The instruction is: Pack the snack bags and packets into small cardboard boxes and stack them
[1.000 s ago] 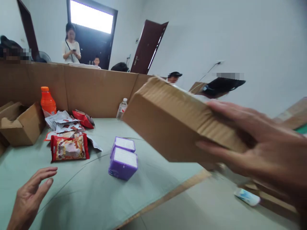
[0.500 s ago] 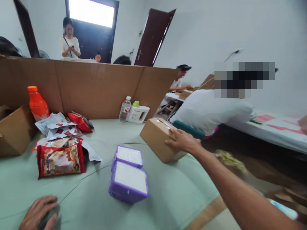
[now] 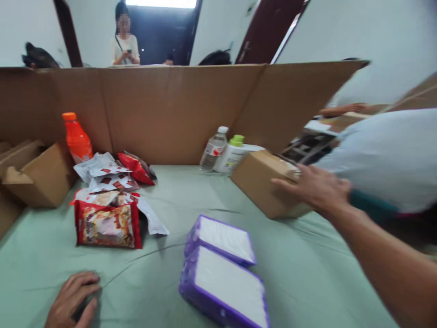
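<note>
My right hand (image 3: 317,187) grips the top of a closed cardboard box (image 3: 262,182) at the right of the table, its fingers over the taped edge. My left hand (image 3: 75,298) rests at the lower left with thumb and fingers apart; whether the dark patch between them is shadow or a thing I cannot tell. Two purple-and-white wrapped packs (image 3: 228,284) lie side by side in front of me. Above my left hand is a red snack packet (image 3: 107,224), with several silver-white packets (image 3: 111,175) piled behind it.
A cardboard partition (image 3: 170,109) spans the table's back. Before it stand an orange bottle (image 3: 78,141), a clear water bottle (image 3: 214,150) and a white jug with a green cap (image 3: 235,155). Opened cardboard boxes (image 3: 44,177) are at left. A co-worker's white-clothed back (image 3: 385,159) is close on the right.
My view has turned right and moved closer to the table. The cardboard box, still under my right hand, is nearer the white jug and partly covers it. My left hand stays on the table.
</note>
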Tool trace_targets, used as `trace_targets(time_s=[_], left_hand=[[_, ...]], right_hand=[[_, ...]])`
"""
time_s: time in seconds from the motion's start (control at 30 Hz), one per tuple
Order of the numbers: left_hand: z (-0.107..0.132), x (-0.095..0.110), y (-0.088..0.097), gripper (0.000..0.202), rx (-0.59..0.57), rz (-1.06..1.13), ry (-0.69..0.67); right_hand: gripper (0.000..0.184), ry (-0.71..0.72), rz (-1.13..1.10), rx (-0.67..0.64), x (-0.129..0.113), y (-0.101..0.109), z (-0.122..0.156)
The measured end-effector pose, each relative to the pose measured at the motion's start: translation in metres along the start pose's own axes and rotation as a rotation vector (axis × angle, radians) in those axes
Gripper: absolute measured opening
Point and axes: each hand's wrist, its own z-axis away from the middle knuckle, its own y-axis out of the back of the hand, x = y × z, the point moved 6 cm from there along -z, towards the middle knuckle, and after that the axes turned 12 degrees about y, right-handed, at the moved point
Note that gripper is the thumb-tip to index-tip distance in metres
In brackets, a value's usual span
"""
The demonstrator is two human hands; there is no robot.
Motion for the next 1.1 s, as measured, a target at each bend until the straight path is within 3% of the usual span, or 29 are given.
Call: trace_targets(time_s=[0.1, 0.2, 0.27, 0.4, 0.5, 0.57, 0.63, 0.73, 0.83, 1.0, 1.1], left_hand=[[-0.008, 0.017, 0.010, 0.015, -0.003, 0.082, 0.097], [-0.017, 0.012, 0.031, 0.018, 0.048, 0.088, 0.212], [-0.029, 0.002, 0.046, 0.024, 0.122, 0.062, 0.302], [-0.066, -0.017, 0.053, 0.047, 0.223, 0.033, 0.398], [-0.087, -0.028, 0.046, 0.042, 0.238, 0.016, 0.348], [-0.090, -0.041, 0.055, 0.038, 0.275, -0.015, 0.326], [-0.086, -0.059, 0.078, 0.038, 0.343, -0.061, 0.335], [-0.090, -0.088, 0.122, 0.037, 0.435, -0.145, 0.379], [-0.130, -0.108, 0.148, 0.037, 0.423, -0.208, 0.405], [-0.229, -0.136, 0.138, 0.041, 0.202, -0.242, 0.477], [-0.251, -0.149, 0.126, 0.037, 0.011, -0.248, 0.540]], right_hand=[[0.054, -0.051, -0.051, 0.239, -0.006, 0.013, 0.010], [0.035, 0.159, -0.305, 0.403, -0.050, 0.031, 0.023], [0.031, 0.424, -0.475, 0.345, -0.111, 0.047, 0.035], [0.045, 0.888, -0.563, 0.039, -0.275, 0.073, 0.068], [0.057, 1.053, -0.400, -0.192, -0.376, 0.065, 0.086], [0.055, 1.078, -0.279, -0.300, -0.417, 0.051, 0.092], [0.039, 1.089, -0.204, -0.345, -0.438, 0.039, 0.093], [0.023, 1.107, -0.141, -0.366, -0.446, 0.030, 0.089], [0.027, 1.097, -0.098, -0.396, -0.443, 0.023, 0.082], [0.038, 1.017, -0.050, -0.475, -0.435, 0.005, 0.083], [0.030, 0.969, -0.013, -0.503, -0.431, -0.001, 0.089]])
